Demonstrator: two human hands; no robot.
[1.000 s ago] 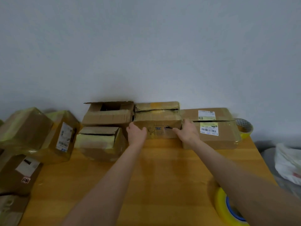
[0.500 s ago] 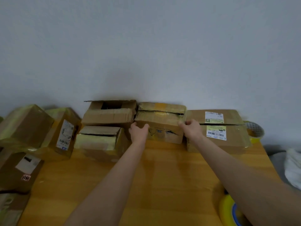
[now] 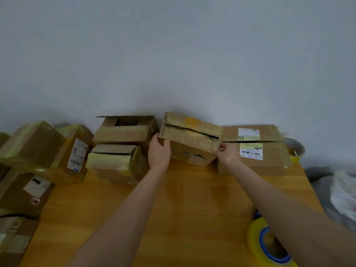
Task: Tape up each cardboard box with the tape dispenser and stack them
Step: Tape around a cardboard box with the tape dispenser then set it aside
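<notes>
A worn cardboard box (image 3: 192, 137) with a dark slit between its top flaps is lifted and tilted at the back middle of the wooden table (image 3: 173, 209). My left hand (image 3: 159, 151) holds its left end, thumb on the front face. My right hand (image 3: 226, 153) grips its right front corner. A tape roll (image 3: 264, 241) with a blue core lies near the front right, partly hidden by my right forearm.
An open box (image 3: 125, 130) and a taped box (image 3: 115, 162) sit left of the held one. A labelled box (image 3: 254, 149) stands to the right, with a second tape roll (image 3: 295, 151) behind it. Several boxes (image 3: 34, 149) crowd the left edge. A white bag (image 3: 344, 193) lies off the table's right side.
The middle box has come up off the table and tilted, its left end higher. Both hands moved with it, slightly right and toward me.
</notes>
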